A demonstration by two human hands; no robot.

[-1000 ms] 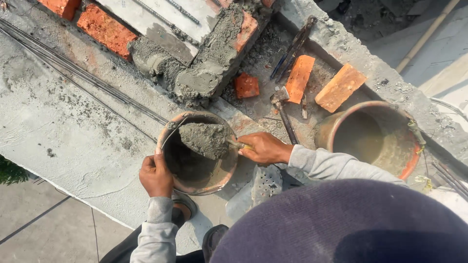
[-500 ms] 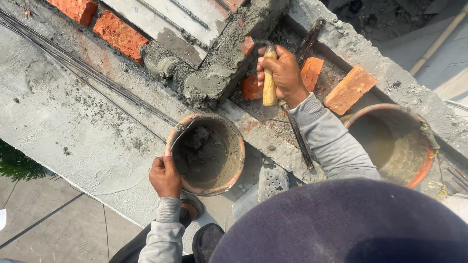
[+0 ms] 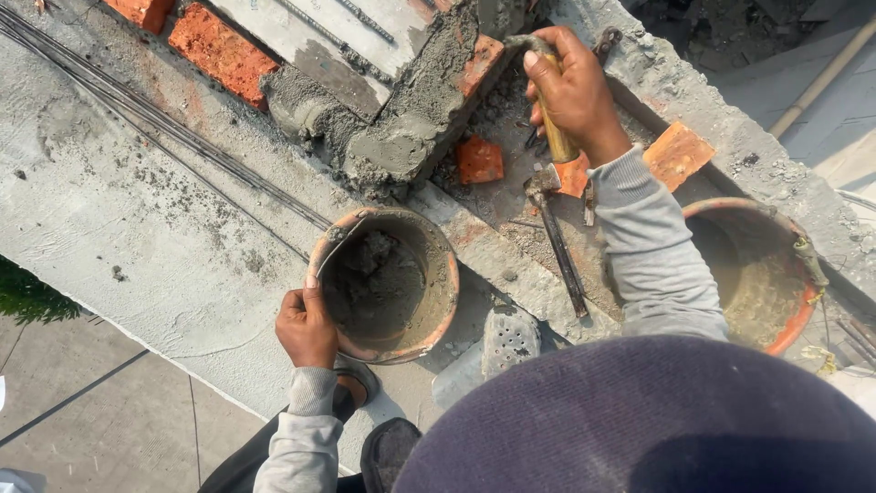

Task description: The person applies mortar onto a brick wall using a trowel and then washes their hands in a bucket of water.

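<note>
Right hand (image 3: 570, 91) clenched on trowel handle (image 3: 555, 128), long axis running up towards mortared brick (image 3: 429, 100) just left of knuckles; left hand (image 3: 306, 327) gripping rim of mortar pan (image 3: 388, 283), lower left.
</note>
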